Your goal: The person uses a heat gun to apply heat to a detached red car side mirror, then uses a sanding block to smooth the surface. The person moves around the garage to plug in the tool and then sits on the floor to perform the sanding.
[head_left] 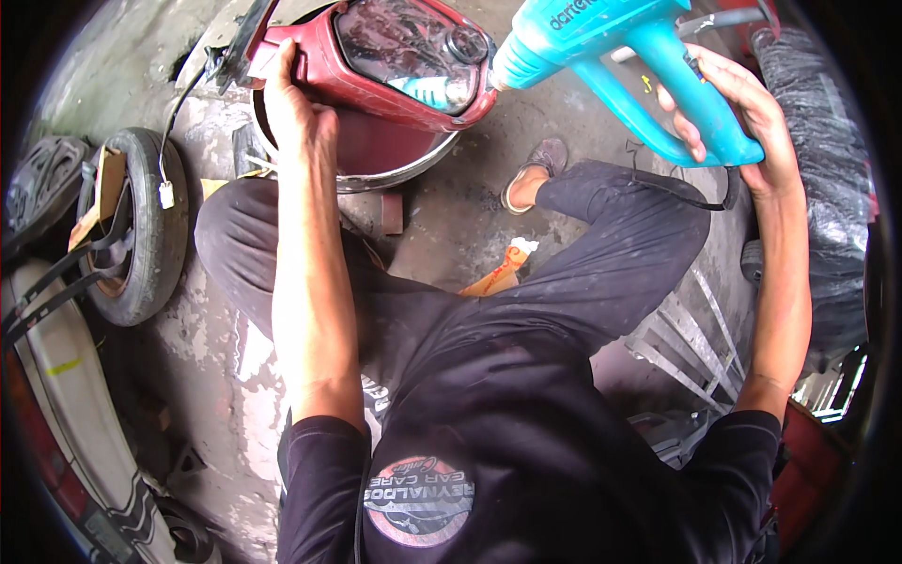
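Note:
My left hand is closed around the left end of a red car side mirror. Its dark, glossy face shows a reflection of turquoise, and a black bracket with a hanging cable and white plug is at its left end. My right hand grips the handle of a turquoise heat gun. The nozzle points left, close to the mirror's right end; whether they touch I cannot tell. Beneath the mirror stands a round basin holding reddish liquid, partly hidden by the mirror and my left forearm.
A wheel with a tyre and a white bumper-like panel line the left side. Between my legs lie an orange and white wrapper and a small reddish block. Dark plastic-wrapped material and a metal frame are at right.

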Tool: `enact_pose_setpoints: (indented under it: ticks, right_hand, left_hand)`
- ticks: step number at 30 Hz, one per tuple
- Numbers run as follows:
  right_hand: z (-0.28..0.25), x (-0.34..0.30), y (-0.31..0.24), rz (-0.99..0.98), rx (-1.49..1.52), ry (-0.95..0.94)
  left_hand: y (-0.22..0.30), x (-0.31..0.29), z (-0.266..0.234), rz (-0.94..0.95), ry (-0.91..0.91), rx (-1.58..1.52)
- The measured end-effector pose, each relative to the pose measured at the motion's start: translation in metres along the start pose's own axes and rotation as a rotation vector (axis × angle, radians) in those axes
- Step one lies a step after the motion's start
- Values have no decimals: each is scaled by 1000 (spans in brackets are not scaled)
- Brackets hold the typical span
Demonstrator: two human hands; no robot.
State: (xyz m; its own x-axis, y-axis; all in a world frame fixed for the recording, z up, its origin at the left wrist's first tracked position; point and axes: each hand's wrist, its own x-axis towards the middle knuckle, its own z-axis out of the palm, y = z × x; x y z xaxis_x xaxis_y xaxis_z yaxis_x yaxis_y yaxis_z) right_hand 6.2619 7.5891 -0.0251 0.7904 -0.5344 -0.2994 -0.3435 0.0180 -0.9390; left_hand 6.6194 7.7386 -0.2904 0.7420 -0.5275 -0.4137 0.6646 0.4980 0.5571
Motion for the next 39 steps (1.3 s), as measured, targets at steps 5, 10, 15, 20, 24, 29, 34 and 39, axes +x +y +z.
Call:
enact_pose_setpoints:
  ticks: [5, 10, 15, 20, 24, 29, 34, 39]
  right_hand:
    - [3, 0, 3, -10, -41, 40]
    - [3, -3, 4, -7, -32, 59]
    - [4, -2, 1, 22, -29, 22]
    - [3, -2, 2, 20, -14, 20]
    - [5, -3, 1, 20, -24, 23]
    - [6, 0, -2, 12, -47, 3]
    - [9, 1, -4, 30, -36, 9]
    - [11, 2, -3, 24, -26, 33]
  left_hand:
    - [0, 0, 0, -5, 28, 18]
    - [0, 2, -1, 6, 3, 6]
    - [0, -4, 5, 23, 6, 32]
    - [0, 1, 1, 17, -9, 28]
    - [0, 2, -1, 14, -15, 29]
    - [0, 0, 1, 5, -21, 23]
    - [-1, -1, 3, 8, -13, 10]
    - [-2, 2, 0, 12, -20, -5]
